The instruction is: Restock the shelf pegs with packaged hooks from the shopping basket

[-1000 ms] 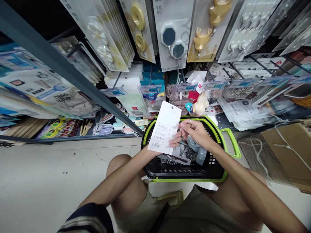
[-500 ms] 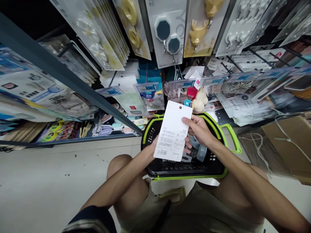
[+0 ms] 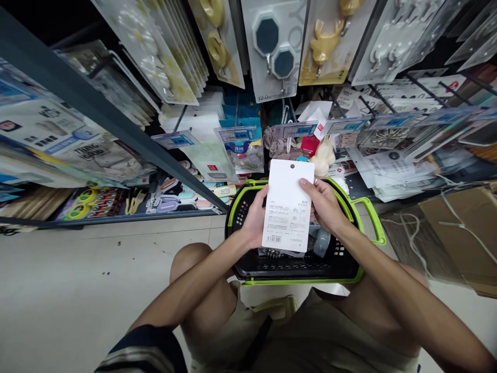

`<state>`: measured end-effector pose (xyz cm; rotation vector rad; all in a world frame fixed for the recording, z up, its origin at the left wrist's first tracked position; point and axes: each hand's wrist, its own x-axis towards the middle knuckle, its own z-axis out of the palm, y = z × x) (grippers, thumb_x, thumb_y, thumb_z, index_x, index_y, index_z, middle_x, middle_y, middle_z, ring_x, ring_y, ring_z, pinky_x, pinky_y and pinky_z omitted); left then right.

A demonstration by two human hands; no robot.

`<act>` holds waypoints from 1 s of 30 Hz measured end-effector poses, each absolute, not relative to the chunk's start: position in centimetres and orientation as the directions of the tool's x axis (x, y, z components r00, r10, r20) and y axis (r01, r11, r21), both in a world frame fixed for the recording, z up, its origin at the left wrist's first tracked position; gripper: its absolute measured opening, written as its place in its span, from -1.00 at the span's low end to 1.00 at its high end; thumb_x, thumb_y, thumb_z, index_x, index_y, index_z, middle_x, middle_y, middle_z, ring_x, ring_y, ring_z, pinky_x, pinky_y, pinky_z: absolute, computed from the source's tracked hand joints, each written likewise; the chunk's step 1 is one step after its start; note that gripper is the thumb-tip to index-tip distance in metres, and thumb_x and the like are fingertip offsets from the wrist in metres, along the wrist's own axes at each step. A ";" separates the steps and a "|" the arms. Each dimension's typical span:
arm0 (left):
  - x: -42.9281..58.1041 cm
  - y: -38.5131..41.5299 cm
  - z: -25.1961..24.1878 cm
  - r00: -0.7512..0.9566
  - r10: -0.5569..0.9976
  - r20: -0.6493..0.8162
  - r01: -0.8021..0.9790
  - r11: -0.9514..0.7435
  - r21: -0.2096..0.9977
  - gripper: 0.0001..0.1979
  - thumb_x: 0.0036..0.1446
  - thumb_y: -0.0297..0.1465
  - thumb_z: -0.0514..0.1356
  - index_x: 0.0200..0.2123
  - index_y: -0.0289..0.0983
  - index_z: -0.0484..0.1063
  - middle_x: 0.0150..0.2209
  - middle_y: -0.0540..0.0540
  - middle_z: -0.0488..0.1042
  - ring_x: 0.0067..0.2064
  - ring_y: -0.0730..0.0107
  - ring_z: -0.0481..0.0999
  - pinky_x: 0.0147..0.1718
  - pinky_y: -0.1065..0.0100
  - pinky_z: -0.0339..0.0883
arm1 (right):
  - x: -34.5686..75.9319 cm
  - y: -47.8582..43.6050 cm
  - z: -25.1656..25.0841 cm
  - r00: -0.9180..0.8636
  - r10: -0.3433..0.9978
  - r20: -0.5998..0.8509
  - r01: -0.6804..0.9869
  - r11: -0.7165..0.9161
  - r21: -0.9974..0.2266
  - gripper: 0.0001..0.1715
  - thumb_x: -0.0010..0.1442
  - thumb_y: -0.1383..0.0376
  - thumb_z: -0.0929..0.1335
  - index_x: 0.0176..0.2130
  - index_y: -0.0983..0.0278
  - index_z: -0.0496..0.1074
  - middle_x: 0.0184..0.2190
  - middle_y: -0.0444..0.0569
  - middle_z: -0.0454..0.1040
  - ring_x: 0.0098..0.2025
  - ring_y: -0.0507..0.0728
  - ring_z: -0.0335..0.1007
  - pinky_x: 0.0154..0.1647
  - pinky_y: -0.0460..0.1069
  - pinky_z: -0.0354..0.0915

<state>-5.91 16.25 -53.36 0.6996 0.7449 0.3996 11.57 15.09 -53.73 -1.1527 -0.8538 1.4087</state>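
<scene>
A white packaging card [image 3: 288, 204] with a hang hole at its top is held up over the shopping basket, its printed back and barcode facing me. My right hand [image 3: 326, 203] pinches its right edge, the thumb on the front and the fingers behind. At the left edge, my left hand [image 3: 254, 220] grips the card, with most of its fingers hidden behind it. Whatever is mounted on the card's far side does not show. Beneath is the black basket [image 3: 295, 272] with lime-green trim, holding several packaged items, partly covered by the card and hands.
Carded wall hooks [image 3: 267, 39] hang from the rack ahead, above shelf price tags [image 3: 237, 134]. A grey metal post [image 3: 116, 114] slants down at the left. Hair brushes [image 3: 171, 203] lie on the bottom shelf. At right stands a cardboard box [image 3: 462, 228] with loose white straps.
The card has turned more upright and shifted slightly right. My left hand has come from behind the card to its left edge. The view has moved slightly.
</scene>
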 end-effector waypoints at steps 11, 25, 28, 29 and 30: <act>-5.9 16.1 -53.3 0.753 0.507 -0.420 -0.276 0.822 0.498 -0.08 0.18 0.25 -0.11 0.17 -0.41 0.43 -0.01 -0.33 0.63 0.06 -0.15 0.58 0.06 0.01 0.38 | 11.6 15.2 -54.0 0.073 0.984 -0.161 -0.274 -0.136 -0.952 -0.53 0.08 -0.08 0.52 -0.24 0.21 0.47 -0.66 -0.25 0.36 -0.76 -0.06 0.07 -0.87 -0.13 0.03; -5.8 16.0 -53.4 0.759 0.493 -0.426 -0.379 0.866 0.327 -0.13 0.20 0.17 0.02 0.25 -0.44 0.37 0.09 -0.35 0.57 0.13 -0.18 0.54 0.17 -0.05 0.32 | 11.5 15.1 -54.0 0.086 0.984 -0.157 -0.263 -0.130 -0.956 -0.52 0.06 -0.09 0.53 -0.27 0.22 0.49 -0.67 -0.26 0.36 -0.76 -0.06 0.06 -0.88 -0.13 0.01; -5.7 16.1 -53.5 0.758 0.493 -0.426 -0.383 0.866 0.320 -0.16 0.20 0.16 0.02 0.22 -0.43 0.40 0.08 -0.33 0.59 0.12 -0.17 0.55 0.17 -0.05 0.32 | 11.5 15.1 -54.0 0.091 0.983 -0.159 -0.256 -0.131 -0.958 -0.53 0.07 -0.09 0.52 -0.27 0.22 0.49 -0.66 -0.25 0.38 -0.76 -0.06 0.07 -0.87 -0.12 0.01; -5.7 16.1 -53.6 0.760 0.491 -0.426 -0.385 0.868 0.313 -0.17 0.21 0.16 0.02 0.21 -0.43 0.41 0.07 -0.32 0.59 0.12 -0.17 0.56 0.18 -0.04 0.32 | 11.5 15.1 -54.1 0.094 0.983 -0.158 -0.253 -0.130 -0.959 -0.53 0.07 -0.09 0.52 -0.27 0.22 0.49 -0.65 -0.25 0.38 -0.76 -0.06 0.08 -0.87 -0.12 0.01; -5.7 16.1 -53.7 0.762 0.488 -0.425 -0.386 0.870 0.306 -0.18 0.21 0.15 0.02 0.19 -0.42 0.42 0.06 -0.32 0.60 0.11 -0.16 0.56 0.18 -0.04 0.32 | 11.5 15.1 -54.1 0.098 0.983 -0.156 -0.248 -0.128 -0.960 -0.52 0.07 -0.09 0.52 -0.27 0.22 0.49 -0.65 -0.24 0.39 -0.75 -0.06 0.09 -0.86 -0.13 0.02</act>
